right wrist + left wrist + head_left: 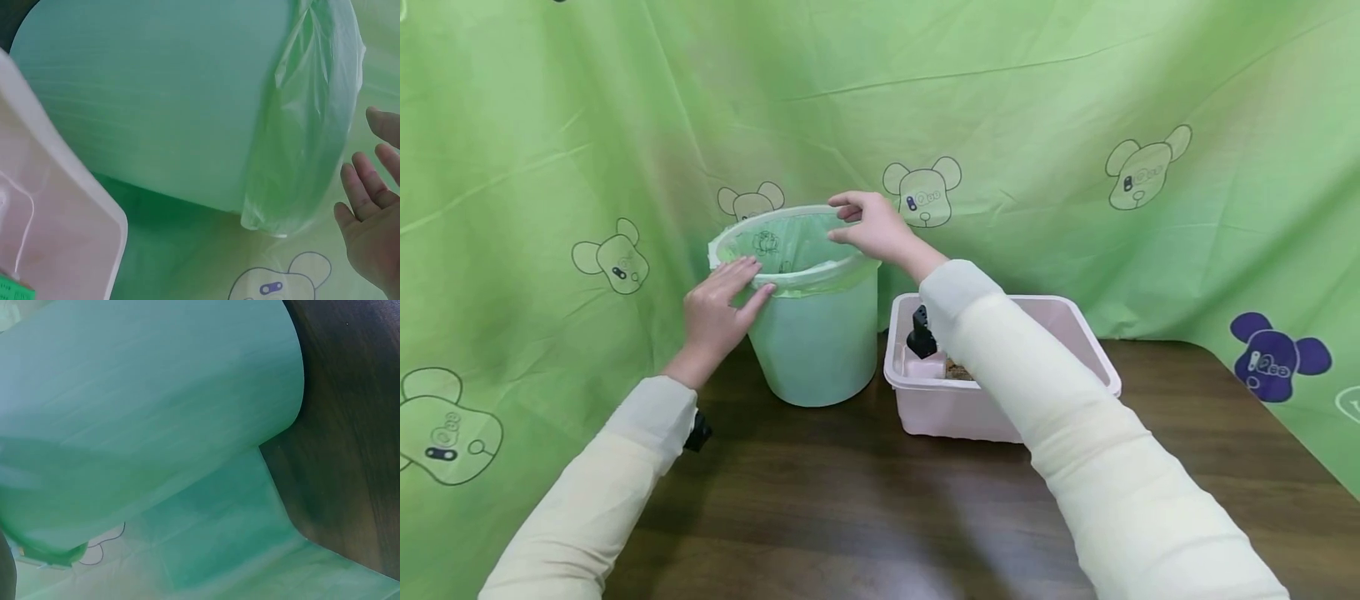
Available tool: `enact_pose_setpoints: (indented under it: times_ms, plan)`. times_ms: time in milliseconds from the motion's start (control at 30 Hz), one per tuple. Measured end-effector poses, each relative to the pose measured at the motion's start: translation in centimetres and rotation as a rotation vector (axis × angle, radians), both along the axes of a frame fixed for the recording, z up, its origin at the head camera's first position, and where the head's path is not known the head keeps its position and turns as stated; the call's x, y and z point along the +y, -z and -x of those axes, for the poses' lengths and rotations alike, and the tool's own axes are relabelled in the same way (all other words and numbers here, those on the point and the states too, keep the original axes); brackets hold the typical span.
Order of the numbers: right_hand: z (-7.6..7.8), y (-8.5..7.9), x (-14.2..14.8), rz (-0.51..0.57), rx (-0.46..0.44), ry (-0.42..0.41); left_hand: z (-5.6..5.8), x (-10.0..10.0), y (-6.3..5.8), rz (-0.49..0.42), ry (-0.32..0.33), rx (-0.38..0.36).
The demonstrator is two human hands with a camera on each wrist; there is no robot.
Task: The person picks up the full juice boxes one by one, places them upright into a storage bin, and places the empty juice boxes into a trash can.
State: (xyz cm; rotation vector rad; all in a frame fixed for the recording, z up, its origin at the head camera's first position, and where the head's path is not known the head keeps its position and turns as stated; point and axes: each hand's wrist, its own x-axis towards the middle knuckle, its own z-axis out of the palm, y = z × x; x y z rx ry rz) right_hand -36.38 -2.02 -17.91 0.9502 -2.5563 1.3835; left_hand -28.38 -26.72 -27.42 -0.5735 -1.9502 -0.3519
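A pale green trash can stands upright on the table, lined with a thin green plastic bag folded out over its rim. My left hand rests at the rim's near left side, fingers fairly straight along the edge and thumb spread toward the front. Over the far right part of the rim is my right hand, fingers loosely bent, holding nothing. In the right wrist view its fingers are apart from the folded bag edge. Only a sliver of the left hand shows in the left wrist view.
A pink plastic basin sits right of the can, with a few items inside, partly hidden under my right sleeve. The dark wooden table meets a green curtain printed with bear heads behind and at both sides.
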Motion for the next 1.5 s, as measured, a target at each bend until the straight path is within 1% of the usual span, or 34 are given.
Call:
enact_pose_setpoints:
  times_ms: [67,233,467,667,833,967,1133,1300,1400,1500]
  plan:
    - [-0.2,-0.1,0.5,0.002,0.005,-0.005,0.0,0.0,-0.1,0.010,-0.003,-0.004]
    - [-0.4,-0.2,1.7,-0.013,0.032,-0.011,0.1,0.0,-0.2,0.002,0.001,-0.008]
    - [-0.9,-0.1,3.8,-0.009,0.052,-0.031,-0.1,0.1,-0.1,-0.046,0.021,-0.021]
    - [-1.3,0.3,5.8,-0.022,0.063,-0.034,-0.5,0.1,-0.2,-0.026,0.019,-0.016]
    - [-2.1,0.4,7.7,-0.068,0.090,-0.022,-0.4,0.3,-0.5,-0.014,0.055,0.003]
    - [-2.6,0.7,9.2,-0.104,0.127,-0.007,-0.4,0.8,-1.0,0.008,0.091,0.013]
    - [-3.4,1.6,11.1,-0.149,0.179,0.030,-0.7,1.9,-1.8,0.024,0.131,0.010]
    - [-4.3,2.7,13.0,-0.198,0.226,0.058,-1.1,3.9,-2.6,0.041,0.202,-0.012]
    - [-4.8,3.4,14.3,-0.228,0.249,0.077,-1.4,5.1,-2.8,0.068,0.238,-0.039]
    - [-5.1,4.1,15.5,-0.262,0.267,0.100,-1.7,6.3,-2.6,0.097,0.266,-0.080]
